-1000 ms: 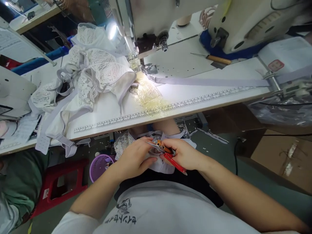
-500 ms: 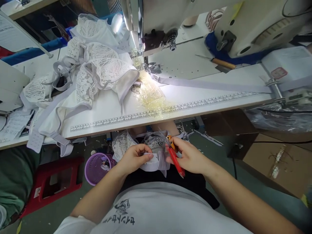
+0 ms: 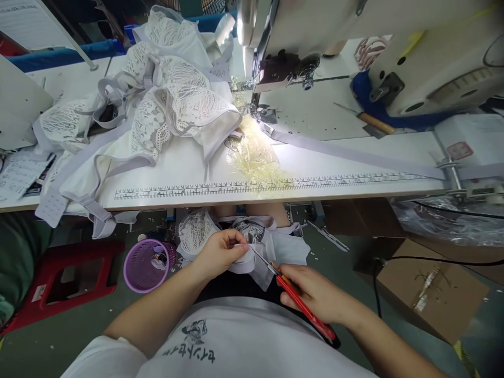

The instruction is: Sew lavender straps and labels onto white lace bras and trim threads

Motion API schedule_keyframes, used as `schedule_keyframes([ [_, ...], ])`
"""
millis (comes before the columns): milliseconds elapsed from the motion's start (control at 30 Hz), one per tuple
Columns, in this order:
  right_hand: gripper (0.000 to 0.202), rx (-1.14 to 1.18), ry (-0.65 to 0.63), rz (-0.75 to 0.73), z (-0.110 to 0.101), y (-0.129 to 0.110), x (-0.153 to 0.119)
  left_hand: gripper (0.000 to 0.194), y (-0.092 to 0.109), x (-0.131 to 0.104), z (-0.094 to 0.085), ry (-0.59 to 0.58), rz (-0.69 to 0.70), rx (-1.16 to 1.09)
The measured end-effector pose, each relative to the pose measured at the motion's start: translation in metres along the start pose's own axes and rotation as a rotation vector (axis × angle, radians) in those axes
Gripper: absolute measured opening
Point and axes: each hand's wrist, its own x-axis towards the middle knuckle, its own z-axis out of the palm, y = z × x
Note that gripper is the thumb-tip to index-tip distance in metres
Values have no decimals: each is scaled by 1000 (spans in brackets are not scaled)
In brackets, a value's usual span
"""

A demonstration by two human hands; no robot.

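Observation:
A white lace bra (image 3: 197, 231) lies across my lap, below the table edge. My left hand (image 3: 222, 252) pinches its pale band between thumb and fingers. Red-handled scissors (image 3: 303, 304) are in my right hand (image 3: 311, 289), their blades pointing up and left. The blade tips reach the band right beside my left fingertips. Whether the blades touch the fabric I cannot tell. A sheer flap of the bra hangs under the blades.
White lace bras (image 3: 177, 100) are heaped left of the sewing machine (image 3: 291, 68). A pale elastic strip (image 3: 346, 152) runs right from the needle area. A printed ruler (image 3: 189, 190) lines the table's front. A purple basket (image 3: 147, 268), red stool (image 3: 66, 283) and cardboard box (image 3: 429, 289) stand below.
The scissors have swung from pointing upward to up-left, their tips now at my left fingers. My right hand has moved lower and right. The camera view has shifted slightly.

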Motion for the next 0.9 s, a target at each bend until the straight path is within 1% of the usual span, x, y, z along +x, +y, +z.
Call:
schedule_keyframes([
  [100, 29, 16, 12, 0, -1, 0, 1, 33, 0, 0, 1, 25, 2, 7],
  [267, 29, -23, 31, 39, -2, 0, 0, 31, 0, 0, 2, 55, -1, -16],
  [467, 27, 44, 50, 31, 1, 3, 0, 32, 1, -1, 4, 56, -12, -61],
  [667, 35, 55, 79, 39, 5, 9, 2, 34, 0, 0, 2, 45, -8, -63],
  [733, 36, 67, 141, 41, 3, 12, 2, 36, 0, 0, 1, 25, -5, -66],
  [800, 39, 113, 246, 36, 1, 13, 5, 37, 1, -2, 0, 4, -10, -61],
  [900, 42, 329, 377, -30, 2, 11, 15, 38, 4, -3, 0, -24, -15, -46],
])
